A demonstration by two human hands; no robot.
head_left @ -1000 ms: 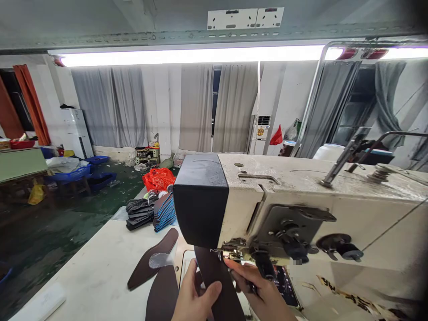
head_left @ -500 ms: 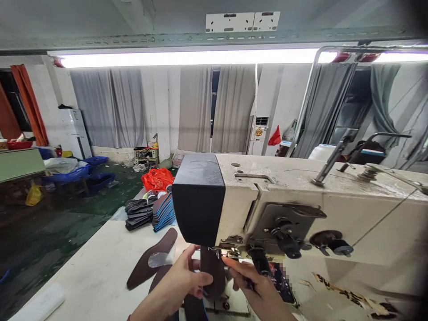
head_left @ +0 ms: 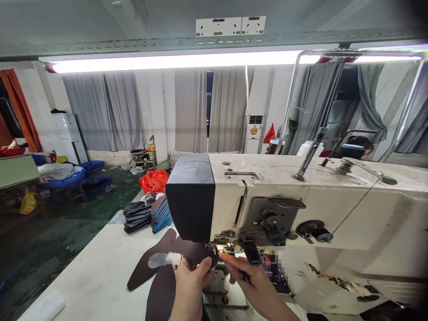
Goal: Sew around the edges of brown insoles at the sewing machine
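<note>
A brown shoe-shaped piece lies under the head of a large sewing machine, near its needle area. My left hand grips the piece's near edge, thumb on top. My right hand is right of the needle area, index finger reaching to the piece's right edge, the other fingers curled round a dark object too hidden to name. Another brown piece with a clear oval patch lies on the white table, and one more is beside my left wrist.
Stacks of dark pieces and blue-edged pieces stand behind, by a red plastic bag. A phone lies right of my right hand. A white object is at the table's near left. Blue tubs are farther left.
The brown piece has turned from pointing towards me to lying leftward under the machine head. My left hand has moved and turned with it. The view has shifted slightly right.
</note>
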